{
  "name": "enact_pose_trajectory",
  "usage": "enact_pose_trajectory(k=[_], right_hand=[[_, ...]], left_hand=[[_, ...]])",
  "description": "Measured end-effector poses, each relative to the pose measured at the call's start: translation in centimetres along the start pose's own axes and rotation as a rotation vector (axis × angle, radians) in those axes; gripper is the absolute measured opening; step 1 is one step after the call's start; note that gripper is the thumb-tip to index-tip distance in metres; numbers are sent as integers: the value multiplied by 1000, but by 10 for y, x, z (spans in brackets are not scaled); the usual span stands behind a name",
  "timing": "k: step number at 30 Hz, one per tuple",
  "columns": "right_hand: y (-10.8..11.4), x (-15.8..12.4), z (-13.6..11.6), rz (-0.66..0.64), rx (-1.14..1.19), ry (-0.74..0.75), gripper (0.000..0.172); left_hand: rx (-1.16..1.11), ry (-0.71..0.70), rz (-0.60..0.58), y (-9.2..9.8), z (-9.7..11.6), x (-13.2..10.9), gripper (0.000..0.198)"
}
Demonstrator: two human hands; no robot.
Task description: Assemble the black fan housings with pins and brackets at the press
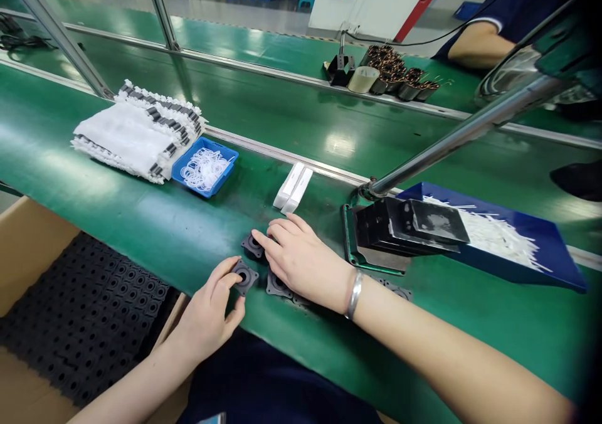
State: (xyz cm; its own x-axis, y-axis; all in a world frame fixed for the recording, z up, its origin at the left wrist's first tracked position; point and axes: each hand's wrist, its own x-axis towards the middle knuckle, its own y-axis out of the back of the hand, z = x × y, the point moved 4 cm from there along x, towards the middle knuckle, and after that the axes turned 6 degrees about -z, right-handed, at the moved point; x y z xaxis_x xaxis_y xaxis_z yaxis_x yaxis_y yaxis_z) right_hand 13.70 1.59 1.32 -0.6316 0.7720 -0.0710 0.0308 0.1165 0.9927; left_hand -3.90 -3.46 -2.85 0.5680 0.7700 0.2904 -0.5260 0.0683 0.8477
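Note:
My left hand (211,305) pinches a small dark grey square flange (245,277) with a round hole in its middle, held at the table's near edge. My right hand (301,258) lies over more of these parts with its fingers stretched out; its thumb is hidden. One of its fingertips touches a second flange (253,246) just beyond the held one. A third flange (277,285) is partly covered by the right palm. Further dark parts (399,291) show beyond the right wrist, half hidden by the forearm.
Two small white boxes (293,187) stand ahead of my right hand. A blue tray of white rings (235,155) sits left, beside stacked white sheets (126,132). To the right are a black fixture (395,226) and a blue bin (564,273) of white strips. A carton (32,236) holds many flanges.

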Motion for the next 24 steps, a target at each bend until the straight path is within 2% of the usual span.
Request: enact_pose_trajectory(k=[5,9,11,13,15,17,20,22,24], right_hand=[[1,7,-8,44,-85,55,37],[9,6,-10,45,-11,82,28],[18,2,-4,58,68,74,29],[31,-6,9,135,143,39,30],[43,-21,25,240,207,-18,30],[49,-44,41,304,280,-99,30],[42,-87,59,327,374,-244,29],[28,-117,63,321,400,-321,30],[11,-143,61,300,404,-369,37]], left_hand=[[115,-39,-2,-5,4,-7,29],[236,-68,38,-3,1,-8,35],[207,-75,32,1,-6,-2,50],[105,-70,-32,4,-16,10,80],[-27,-86,-156,2,-26,25,112],[-144,-108,-287,-3,-32,39,127],[-226,-147,-404,-12,-33,54,118],[-220,-186,-432,-16,-28,60,111],[-188,-221,-452,-16,-22,64,113]])
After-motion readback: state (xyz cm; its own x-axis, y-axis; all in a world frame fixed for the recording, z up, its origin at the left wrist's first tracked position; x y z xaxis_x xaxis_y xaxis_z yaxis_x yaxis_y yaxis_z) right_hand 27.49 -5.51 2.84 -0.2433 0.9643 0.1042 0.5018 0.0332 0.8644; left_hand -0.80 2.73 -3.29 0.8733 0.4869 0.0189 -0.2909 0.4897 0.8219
